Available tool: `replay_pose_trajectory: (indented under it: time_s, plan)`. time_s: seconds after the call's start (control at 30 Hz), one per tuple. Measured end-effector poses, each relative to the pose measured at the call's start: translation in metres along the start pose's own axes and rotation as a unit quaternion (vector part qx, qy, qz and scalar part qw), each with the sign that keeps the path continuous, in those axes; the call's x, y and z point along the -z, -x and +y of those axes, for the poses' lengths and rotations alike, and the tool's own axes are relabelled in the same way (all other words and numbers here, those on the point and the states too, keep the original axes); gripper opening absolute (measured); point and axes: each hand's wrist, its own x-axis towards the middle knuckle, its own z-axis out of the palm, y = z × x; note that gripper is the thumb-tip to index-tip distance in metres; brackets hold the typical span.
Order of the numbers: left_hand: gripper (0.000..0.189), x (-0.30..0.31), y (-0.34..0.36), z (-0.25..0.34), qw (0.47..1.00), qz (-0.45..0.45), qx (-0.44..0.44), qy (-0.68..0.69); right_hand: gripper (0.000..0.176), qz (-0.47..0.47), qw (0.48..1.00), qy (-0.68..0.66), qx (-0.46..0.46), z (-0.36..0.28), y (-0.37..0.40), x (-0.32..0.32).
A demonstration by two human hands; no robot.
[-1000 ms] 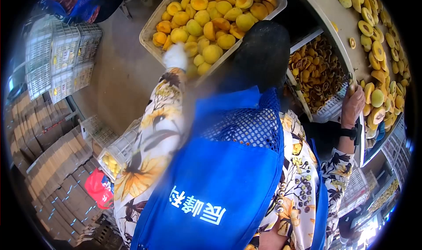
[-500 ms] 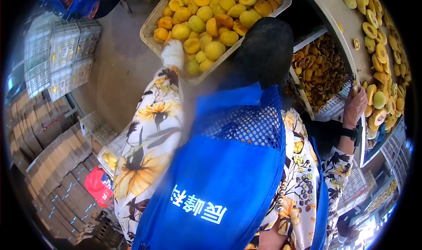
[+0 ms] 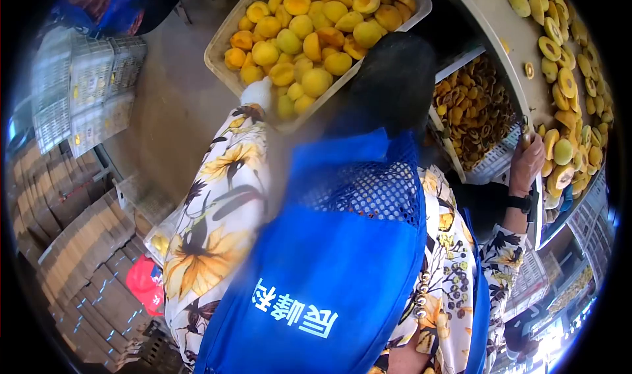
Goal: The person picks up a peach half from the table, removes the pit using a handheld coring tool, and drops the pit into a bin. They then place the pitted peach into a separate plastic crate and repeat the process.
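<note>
My left hand (image 3: 257, 94), in a white glove, is at the near left rim of a pale plastic crate (image 3: 220, 73) full of yellow and orange fruit (image 3: 301, 25). Its fingers are not clearly seen. On the right, my bare right hand (image 3: 527, 160), with a dark band at the wrist, is at the table's edge (image 3: 508, 61). Its fingers are bent round a small object with a metallic look (image 3: 525, 125) that I cannot make out. Many halved fruits (image 3: 566, 81) lie on the table beside that hand.
Below the table edge stands a white crate (image 3: 487, 160) of small brown-orange pieces (image 3: 477, 98). White crates (image 3: 89, 88) are stacked at the left, above piles of flattened cardboard (image 3: 92, 255). A red item (image 3: 145, 285) lies there. A dark-clad knee (image 3: 395, 78) is beside the fruit crate.
The whole view has shifted slightly. My left hand is a little lower against the crate rim. My right hand stays at the table edge with its fingers still bent.
</note>
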Motion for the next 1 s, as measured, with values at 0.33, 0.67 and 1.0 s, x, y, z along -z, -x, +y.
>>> replay_pose_trajectory:
  time_s: [0.33,0.67,1.0]
  plan:
    - [0.046,0.033,-0.016,0.037,1.000,0.009,0.008,0.026,0.047,-0.004,1.000,0.015,-0.009,-0.003,-0.001,0.003]
    - [0.037,-0.010,0.023,0.067,0.986,0.107,0.026,-0.127,0.047,-0.003,1.000,0.015,-0.013,-0.001,0.000,0.002]
    - [0.023,0.009,-0.004,0.048,0.989,-0.011,-0.124,-0.078,0.048,0.023,1.000,0.009,0.002,0.002,0.002,-0.002]
